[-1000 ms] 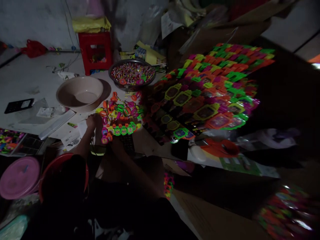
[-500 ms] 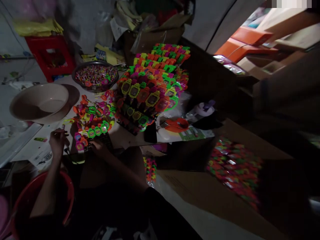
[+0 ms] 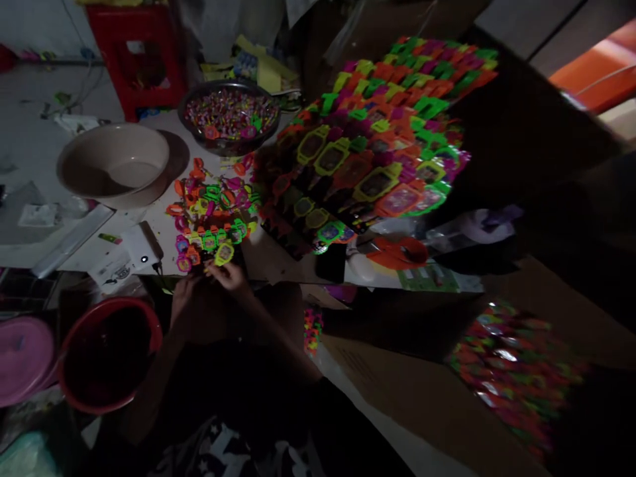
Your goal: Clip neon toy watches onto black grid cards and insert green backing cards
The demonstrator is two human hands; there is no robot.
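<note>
Dim room, person seated low, dark clothing nearest the camera. Near left: a red bucket (image 3: 106, 351) beside the person's left arm, and a pink lid (image 3: 22, 358) at the far-left edge. Near right: a brown cardboard sheet (image 3: 427, 404) with a blurred heap of bright plastic pieces (image 3: 511, 371) on it. Both hands meet at the near edge of the white work surface (image 3: 163, 238). The left hand (image 3: 185, 291) sits just left of the right one, fingers curled in; too dark to tell what it grips, if anything. The right hand (image 3: 229, 275) has fingertips pinched on a yellow toy watch (image 3: 224, 252), which lies at the near end of a short row of toy watches (image 3: 211, 242) in green, pink and orange. Just left of the hands is a small white box (image 3: 142, 244) with a lit dot, and printed paper (image 3: 112, 268) beside it. Farther on, a loose pile of neon watch parts (image 3: 211, 195) spreads over the surface. To its right stands a big tilted stack of watch cards (image 3: 377, 139), yellow, orange, green, magenta. Near the stack's base lie an orange item (image 3: 397, 253) and a dark phone-like slab (image 3: 332, 262). Far left: a beige basin (image 3: 114, 162). Behind the pile: a metal bowl (image 3: 229, 116) filled with small colourful bits. Farthest back: a red stool (image 3: 136, 56) against the wall.
</note>
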